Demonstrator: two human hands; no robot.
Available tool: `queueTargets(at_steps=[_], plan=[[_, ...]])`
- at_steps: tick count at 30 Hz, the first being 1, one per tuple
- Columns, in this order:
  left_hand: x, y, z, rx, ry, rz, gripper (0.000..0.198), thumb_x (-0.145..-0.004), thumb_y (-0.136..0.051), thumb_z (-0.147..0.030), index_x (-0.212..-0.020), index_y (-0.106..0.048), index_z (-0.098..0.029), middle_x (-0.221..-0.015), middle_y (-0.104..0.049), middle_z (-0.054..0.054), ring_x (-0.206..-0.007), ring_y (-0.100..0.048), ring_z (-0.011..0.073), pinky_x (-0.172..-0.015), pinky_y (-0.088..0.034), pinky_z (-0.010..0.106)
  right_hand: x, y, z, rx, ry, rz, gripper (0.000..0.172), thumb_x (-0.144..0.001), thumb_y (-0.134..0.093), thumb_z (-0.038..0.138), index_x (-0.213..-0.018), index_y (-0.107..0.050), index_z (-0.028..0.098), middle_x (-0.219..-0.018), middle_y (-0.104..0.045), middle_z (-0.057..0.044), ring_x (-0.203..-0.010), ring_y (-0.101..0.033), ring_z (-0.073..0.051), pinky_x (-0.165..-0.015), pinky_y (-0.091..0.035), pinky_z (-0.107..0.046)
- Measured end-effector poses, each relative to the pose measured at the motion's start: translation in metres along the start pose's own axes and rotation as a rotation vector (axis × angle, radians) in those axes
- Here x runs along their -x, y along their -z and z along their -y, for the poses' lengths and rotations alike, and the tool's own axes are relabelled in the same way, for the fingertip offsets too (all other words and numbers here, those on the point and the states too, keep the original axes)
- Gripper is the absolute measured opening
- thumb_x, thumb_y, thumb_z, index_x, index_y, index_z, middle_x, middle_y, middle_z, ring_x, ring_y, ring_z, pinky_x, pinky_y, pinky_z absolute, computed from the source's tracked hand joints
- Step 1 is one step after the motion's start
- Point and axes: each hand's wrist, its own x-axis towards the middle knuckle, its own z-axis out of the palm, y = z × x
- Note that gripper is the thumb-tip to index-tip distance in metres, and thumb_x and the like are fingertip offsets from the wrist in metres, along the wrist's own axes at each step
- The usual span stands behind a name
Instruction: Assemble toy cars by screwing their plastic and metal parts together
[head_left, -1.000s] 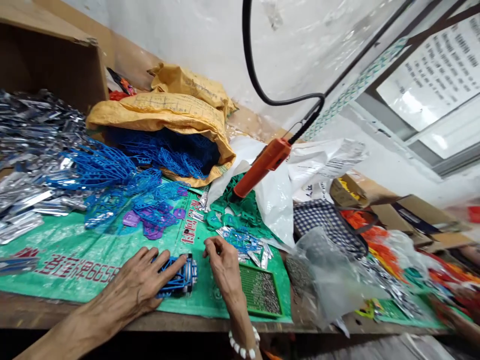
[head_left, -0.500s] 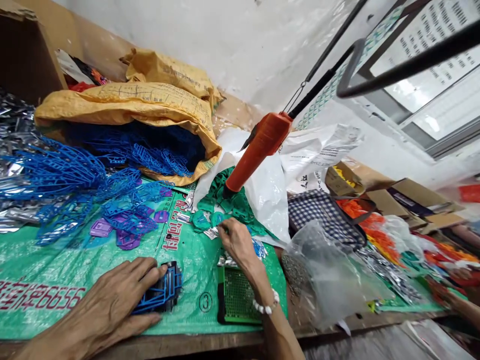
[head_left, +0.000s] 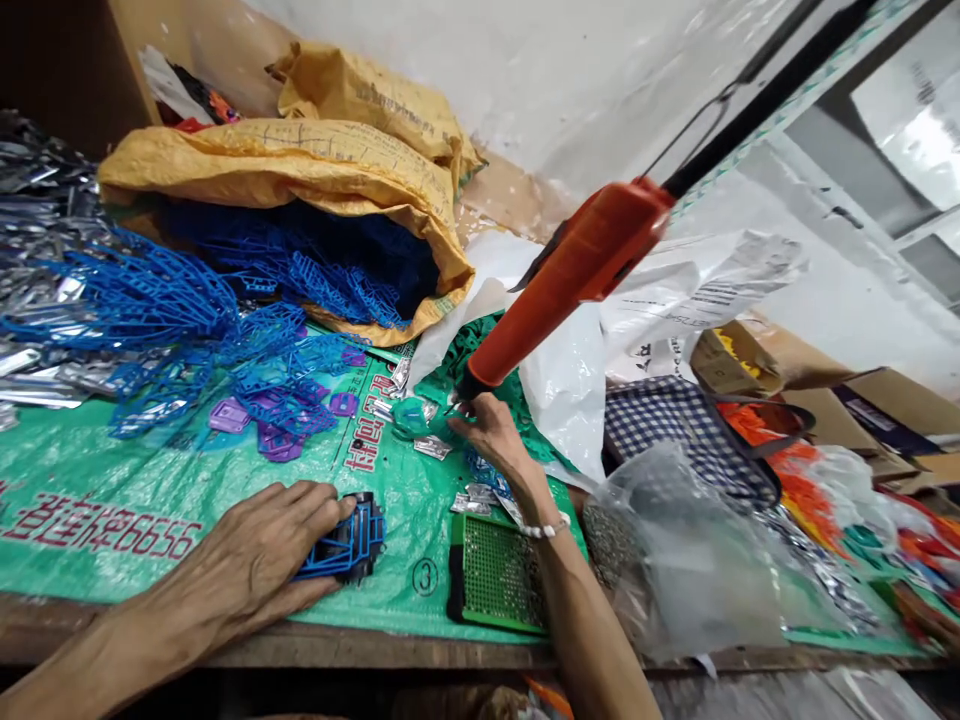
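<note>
My left hand (head_left: 281, 540) is wrapped round a small black toy vehicle body with a blue plastic frame (head_left: 349, 540) on it, resting on the green sheet. Its thumb lies along the near side and the fingers over the top. My right hand (head_left: 495, 440), with a bead bracelet at the wrist, is at the heap of green plastic parts (head_left: 517, 385). Its fingers are curled together, and what they hold, if anything, is hidden. An orange electric screwdriver (head_left: 570, 280) hangs at a slant, its black tip just by the right hand's fingers.
A green perforated tray (head_left: 499, 575) holds small screws. Behind lies a yellow sack (head_left: 300, 165) spilling blue frames (head_left: 150, 295), with purple parts (head_left: 281, 440) and silver pieces (head_left: 45, 250) nearby. A clear plastic bag (head_left: 675, 560) and a checked bag (head_left: 682, 430) stand right. Another person's hand (head_left: 926, 615) shows far right.
My right hand has moved up to the screwdriver's tip, among the green parts. My left hand stays on the toy vehicle body. The view has shifted, so the screwdriver looks larger.
</note>
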Motion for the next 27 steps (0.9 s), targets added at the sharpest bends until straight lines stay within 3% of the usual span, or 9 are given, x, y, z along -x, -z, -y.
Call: queueTargets(at_steps=[3, 6, 10, 14, 19, 23, 27], plan=[[0.004, -0.003, -0.003, 0.027, 0.023, -0.049, 0.052, -0.104, -0.050, -0.052, -0.148, -0.042, -0.026, -0.135, -0.068, 0.007, -0.122, -0.065, 0.0262, -0.109, -0.044, 0.040, 0.023, 0.013, 0.013, -0.170, -0.077, -0.145, 0.019, -0.079, -0.078, 0.032, -0.088, -0.073, 0.017, -0.081, -0.071, -0.001, -0.077, -0.062, -0.017, -0.075, -0.050, -0.032], [0.009, -0.010, -0.006, 0.058, 0.065, -0.058, 0.057, -0.102, -0.052, -0.052, -0.150, -0.041, -0.023, -0.142, -0.064, 0.009, -0.131, -0.059, 0.0283, -0.116, -0.038, 0.043, 0.057, 0.015, 0.032, -0.350, -0.183, -0.267, 0.030, -0.075, -0.079, 0.043, -0.089, -0.073, 0.017, -0.075, -0.069, -0.001, -0.069, -0.058, -0.015, -0.065, -0.045, -0.029], [0.005, -0.011, -0.011, 0.105, 0.119, 0.068, 0.056, -0.099, -0.060, -0.046, -0.147, -0.045, -0.022, -0.142, -0.063, 0.010, -0.130, -0.060, 0.0293, -0.116, -0.036, 0.045, 0.100, -0.018, 0.066, -0.544, -0.298, -0.227, 0.038, -0.068, -0.084, 0.050, -0.083, -0.074, 0.016, -0.067, -0.067, -0.001, -0.057, -0.056, -0.013, -0.054, -0.044, -0.027], [0.001, -0.004, -0.015, 0.107, 0.114, 0.042, 0.069, -0.101, -0.059, -0.045, -0.157, -0.029, -0.016, -0.145, -0.060, 0.014, -0.133, -0.056, 0.0287, -0.116, -0.034, 0.043, 0.120, -0.058, 0.091, -0.668, -0.374, -0.186, 0.036, -0.069, -0.085, 0.049, -0.081, -0.074, 0.017, -0.067, -0.068, -0.001, -0.055, -0.057, -0.012, -0.054, -0.047, -0.026], [0.001, 0.001, -0.018, 0.140, 0.134, 0.059, 0.085, -0.099, -0.064, -0.040, -0.163, -0.013, -0.018, -0.151, -0.053, 0.013, -0.138, -0.049, 0.0265, -0.119, -0.026, 0.041, 0.126, -0.066, 0.093, -0.707, -0.435, -0.161, 0.035, -0.068, -0.087, 0.046, -0.079, -0.073, 0.016, -0.066, -0.067, 0.000, -0.056, -0.057, -0.010, -0.055, -0.048, -0.023], [-0.014, 0.012, -0.020, 0.123, 0.118, 0.141, 0.087, -0.089, -0.077, -0.033, -0.159, -0.025, -0.033, -0.135, -0.060, 0.006, -0.119, -0.059, 0.0275, -0.104, -0.039, 0.041, 0.132, -0.061, 0.093, -0.667, -0.440, -0.144, 0.033, -0.071, -0.086, 0.046, -0.080, -0.073, 0.016, -0.068, -0.068, -0.001, -0.059, -0.060, -0.013, -0.057, -0.050, -0.024], [-0.029, 0.023, -0.020, 0.026, 0.021, 0.173, 0.071, -0.086, -0.080, -0.033, -0.147, -0.045, -0.038, -0.111, -0.060, 0.005, -0.095, -0.062, 0.0273, -0.081, -0.043, 0.038, 0.138, -0.055, 0.100, -0.390, -0.249, -0.150, 0.023, -0.084, -0.075, 0.041, -0.084, -0.075, 0.019, -0.082, -0.073, -0.005, -0.071, -0.066, -0.015, -0.063, -0.051, -0.025]])
